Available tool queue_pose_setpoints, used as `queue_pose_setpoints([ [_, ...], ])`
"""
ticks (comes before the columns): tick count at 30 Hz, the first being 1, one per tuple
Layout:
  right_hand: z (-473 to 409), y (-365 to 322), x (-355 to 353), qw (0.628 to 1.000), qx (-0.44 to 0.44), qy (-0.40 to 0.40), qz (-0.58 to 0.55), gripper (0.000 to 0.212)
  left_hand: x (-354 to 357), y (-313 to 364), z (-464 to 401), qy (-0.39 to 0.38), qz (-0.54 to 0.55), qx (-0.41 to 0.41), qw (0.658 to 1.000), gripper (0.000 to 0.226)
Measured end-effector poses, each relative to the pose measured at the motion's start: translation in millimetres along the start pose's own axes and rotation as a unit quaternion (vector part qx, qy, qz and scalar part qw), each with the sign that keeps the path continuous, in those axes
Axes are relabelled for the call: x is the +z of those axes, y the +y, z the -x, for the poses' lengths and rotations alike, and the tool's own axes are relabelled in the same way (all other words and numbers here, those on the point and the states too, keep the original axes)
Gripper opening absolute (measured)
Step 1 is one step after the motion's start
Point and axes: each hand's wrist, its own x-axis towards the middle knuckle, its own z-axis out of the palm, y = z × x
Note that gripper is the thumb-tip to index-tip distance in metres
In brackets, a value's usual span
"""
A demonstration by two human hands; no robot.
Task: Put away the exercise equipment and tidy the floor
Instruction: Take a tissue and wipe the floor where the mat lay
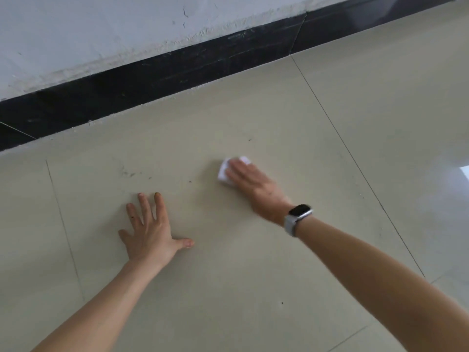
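My right hand [255,186] lies flat on a folded white tissue [223,174], pressing it against the beige tiled floor [253,275]; a watch sits on that wrist. My left hand [149,228] rests palm-down on the floor with its fingers spread and nothing in it, to the left of and nearer than the tissue. Faint dark smudges [132,174] mark the tile between the left hand and the wall. No exercise equipment is in view.
A black skirting board [177,69] runs diagonally along the foot of a scuffed white wall [101,29] at the top. Grout lines cross the tiles. A bright reflection [464,174] shows on the floor at the right edge.
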Motion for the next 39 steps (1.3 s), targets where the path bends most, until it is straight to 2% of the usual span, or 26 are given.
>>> queue_pose_setpoints([
  [3,30,58,-27,0.977,0.204,0.066,-0.016,0.067,0,0,-2,-0.006,0.006,-0.001,1.000,0.126],
  [6,37,89,-44,0.896,0.427,0.119,-0.022,0.067,1,-1,-1,0.002,0.001,0.000,1.000,0.126],
  [8,18,94,-47,0.860,0.497,0.111,-0.034,0.070,-1,-1,0,0.006,-0.005,0.003,1.000,0.125],
  [9,3,93,-45,0.859,0.500,0.103,-0.034,0.071,-1,-1,0,0.007,-0.006,0.003,1.000,0.125],
  [10,-14,89,-41,0.869,0.484,0.097,-0.031,0.071,-1,-1,0,0.009,-0.006,0.003,1.000,0.125],
  [12,-47,66,-22,0.912,0.401,0.086,-0.031,0.069,-1,-2,0,0.009,-0.010,0.001,1.000,0.125],
  [15,-64,-3,21,0.980,0.183,0.066,-0.044,0.060,-3,-4,1,0.004,-0.022,0.010,1.000,0.124],
  [17,-46,-50,36,0.995,0.058,0.032,-0.078,0.059,-8,-13,-1,-0.001,-0.020,0.028,0.999,0.119],
  [19,-15,-71,39,0.993,-0.007,-0.020,-0.117,0.061,-15,-30,-5,-0.021,0.008,0.053,0.998,0.109],
  [21,9,-67,31,0.983,0.009,-0.055,-0.173,0.058,-24,-45,-9,-0.050,0.053,0.073,0.995,0.101],
  [22,16,-61,23,0.980,0.043,-0.039,-0.190,0.051,-28,-49,-12,-0.063,0.072,0.080,0.992,0.098],
  [24,20,-44,-2,0.966,0.147,0.054,-0.207,0.040,-31,-51,-13,-0.074,0.085,0.089,0.990,0.092],
  [25,17,-36,-16,0.950,0.207,0.112,-0.206,0.043,-30,-50,-11,-0.066,0.085,0.093,0.990,0.088],
  [27,9,-28,-38,0.905,0.324,0.195,-0.194,0.053,-23,-50,-2,-0.011,0.099,0.102,0.990,0.075],
  [28,4,-29,-42,0.892,0.361,0.204,-0.180,0.057,-17,-53,3,0.030,0.115,0.103,0.988,0.067],
  [30,-9,-39,-29,0.894,0.389,0.167,-0.146,0.063,-4,-68,15,0.093,0.134,0.088,0.983,0.058],
  [32,-29,-64,0,0.918,0.366,0.121,-0.094,0.070,6,-99,23,0.126,0.117,0.062,0.983,0.057],
  [35,-67,-130,47,0.961,0.259,0.055,-0.080,0.074,12,-159,30,0.132,0.093,0.013,0.987,0.059],
  [37,-73,-195,80,0.989,0.104,-0.009,-0.109,0.073,13,-196,37,0.113,0.099,-0.036,0.988,0.059],
  [39,-56,-253,105,0.987,-0.067,-0.078,-0.125,0.072,16,-223,46,0.098,0.113,-0.071,0.986,0.059],
])
